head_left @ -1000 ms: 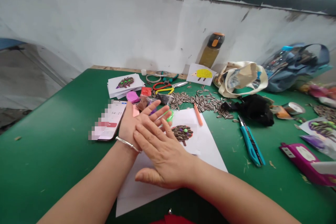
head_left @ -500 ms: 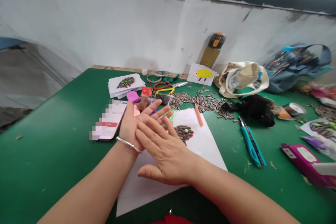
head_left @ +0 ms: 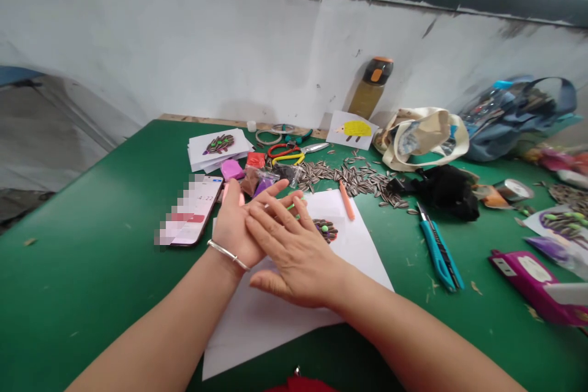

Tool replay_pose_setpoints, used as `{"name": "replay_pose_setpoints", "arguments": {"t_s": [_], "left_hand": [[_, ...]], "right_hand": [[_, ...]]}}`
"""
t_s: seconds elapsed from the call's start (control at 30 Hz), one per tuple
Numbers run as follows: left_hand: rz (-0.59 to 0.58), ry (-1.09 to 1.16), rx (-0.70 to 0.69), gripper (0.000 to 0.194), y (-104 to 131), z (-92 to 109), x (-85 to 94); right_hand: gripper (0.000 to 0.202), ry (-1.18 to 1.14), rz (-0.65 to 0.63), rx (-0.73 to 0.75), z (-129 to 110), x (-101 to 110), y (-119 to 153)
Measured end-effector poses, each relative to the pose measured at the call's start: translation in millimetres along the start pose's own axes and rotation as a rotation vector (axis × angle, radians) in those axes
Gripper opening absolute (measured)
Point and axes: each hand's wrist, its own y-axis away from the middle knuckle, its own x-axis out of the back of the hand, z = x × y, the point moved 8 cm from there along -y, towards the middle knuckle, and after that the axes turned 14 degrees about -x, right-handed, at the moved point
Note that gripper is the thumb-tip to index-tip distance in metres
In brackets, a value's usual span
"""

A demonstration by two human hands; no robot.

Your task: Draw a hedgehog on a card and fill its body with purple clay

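Note:
My left hand, with a silver bangle at its wrist, is held palm up with fingers stretched out. Flat across its palm and fingers lies my right hand, palm down and fingers extended. Whether anything sits between the palms is hidden. Beneath both hands is a white sheet of paper bearing a cluster of sunflower seeds with green and purple dots. An orange stick-like tool rests on the sheet's upper edge. Something bright green shows partly behind the fingers.
Left of the hands lies a phone. Behind are packets of coloured clay, scissors and loose sunflower seeds. On the right are a teal utility knife, a black cloth item and a magenta device.
Both hands have shifted slightly right. My right hand has slid a little up and over my left palm, covering more of its fingers.

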Motion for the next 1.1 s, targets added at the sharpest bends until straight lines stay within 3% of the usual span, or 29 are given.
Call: {"name": "replay_pose_setpoints", "arguments": {"t_s": [0.1,0.2,0.33,0.47,0.63,0.73,0.87,1.0,1.1], "left_hand": [[0.006,0.016,0.015,0.087,1,-1,0.6],[0.022,0.012,-0.034,0.083,-3,9,4.8],[0.163,-0.067,-0.008,0.070,-5,5,16.5],[0.161,-0.089,0.057,0.067,-4,-4,14.6],[0.190,-0.093,0.020,0.067,-3,3,17.4],[0.151,-0.051,0.033,0.059,-5,-1,15.0],[0.114,-0.036,0.049,0.032,-5,-9,13.3],[0.235,-0.067,0.077,0.024,-3,-13,21.0],[0.353,-0.041,-0.013,0.018,-4,-3,27.9]], "right_hand": [[0.081,0.006,0.006,-0.055,9,-2,-2],[0.081,-0.006,-0.017,-0.002,3,-3,0],[0.078,-0.019,-0.023,-0.032,5,-4,-1],[0.077,-0.016,-0.031,-0.052,8,-3,-1],[0.076,-0.019,-0.030,-0.012,2,-1,0],[0.075,-0.034,-0.031,-0.081,11,-2,-2],[0.059,-0.060,0.037,-0.179,33,0,-6],[0.041,-0.153,0.198,-0.321,64,6,-8],[0.032,-0.192,0.228,-0.351,77,11,-11]]}}
